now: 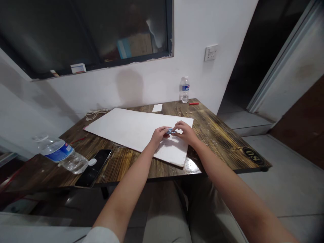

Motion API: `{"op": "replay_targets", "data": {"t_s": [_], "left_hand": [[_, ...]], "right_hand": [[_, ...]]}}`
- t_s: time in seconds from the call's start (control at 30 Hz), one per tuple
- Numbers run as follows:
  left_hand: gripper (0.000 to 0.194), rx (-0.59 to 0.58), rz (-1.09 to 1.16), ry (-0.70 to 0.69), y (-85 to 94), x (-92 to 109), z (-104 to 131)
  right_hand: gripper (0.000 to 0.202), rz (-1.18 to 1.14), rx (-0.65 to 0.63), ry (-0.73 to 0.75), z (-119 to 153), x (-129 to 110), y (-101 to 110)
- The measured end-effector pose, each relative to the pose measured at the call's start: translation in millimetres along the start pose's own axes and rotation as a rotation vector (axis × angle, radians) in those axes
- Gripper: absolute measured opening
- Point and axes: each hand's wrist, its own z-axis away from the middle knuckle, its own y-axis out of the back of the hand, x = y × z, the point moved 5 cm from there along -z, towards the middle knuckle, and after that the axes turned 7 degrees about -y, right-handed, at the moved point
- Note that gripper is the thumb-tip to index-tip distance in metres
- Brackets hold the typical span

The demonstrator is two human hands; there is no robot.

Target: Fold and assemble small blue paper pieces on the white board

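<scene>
Against a white wall (197, 27), a dark wood-grain desk (220, 145) with a white board (129, 126) laid slantwise on it. Over the board's near right part, a small blue thing (171, 131), gripped between the fingertips of both hands: left hand (159, 135) pinching from one side, right hand (186, 132) from the other with thumb and curled fingers. Too small and too covered by fingers to identify, any print on it beyond reading. Past the board's far edge, a white slip of paper (157, 108). Farther right, by the wall, an upright clear bottle (185, 88), blue label touched with red and white, lettering too blurred to read; just beside it, a red stick-like item (194, 103). At the desk's right corner, a black oval emblem (252, 155), legible as "08" from this side. To the left, a bundled pale cord (93, 114) and a larger clear bottle (62, 153), also blue-labelled, white lettering smeared; slanted in view, hard to tell whether standing or lying. Next to it, a dark-screened phone (97, 168) and a round white piece (92, 162). Higher up, a dark window (96, 27) with a small white box (78, 68) on its ledge, print illegible. Cut off below, pale trousers (164, 216) and a white sleeve (101, 235).
</scene>
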Motion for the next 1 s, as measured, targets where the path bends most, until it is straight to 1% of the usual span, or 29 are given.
{"op": "replay_targets", "data": {"t_s": [0.07,0.17,0.3,0.4,0.57,0.7,0.87,1.0], "left_hand": [[0.04,-0.011,0.001,0.001,-1.3,1.5,0.9],[0.042,-0.028,-0.06,-0.013,-2.9,3.5,2.5],[0.044,-0.041,-0.127,-0.035,-2.9,3.3,4.1],[0.046,-0.066,-0.138,-0.051,-2.9,2.9,5.4],[0.048,-0.138,-0.14,-0.083,-5.4,6.2,8.6],[0.052,-0.179,-0.136,-0.076,-7.1,5.4,9.2],[0.046,-0.176,-0.106,-0.078,-5.8,1.2,6.9],[0.042,-0.135,-0.047,-0.053,-4.9,-0.4,5.2]], "right_hand": [[0.023,0.031,0.002,0.004,0.5,2.7,-0.4],[0.023,0.074,0.006,-0.006,1.5,5.3,-1.5],[0.024,0.052,0.002,-0.045,3.6,5.1,-4.1],[0.019,0.029,0.001,-0.057,4.5,4.5,-5.6],[0.008,-0.009,-0.01,-0.02,4.1,5.0,-6.9],[0.006,-0.03,-0.011,-0.038,3.6,6.2,-7.2],[0.005,-0.053,-0.014,-0.071,2.7,7.0,-8.5],[0.009,-0.076,0.005,-0.146,2.2,12.6,-8.8]]}}
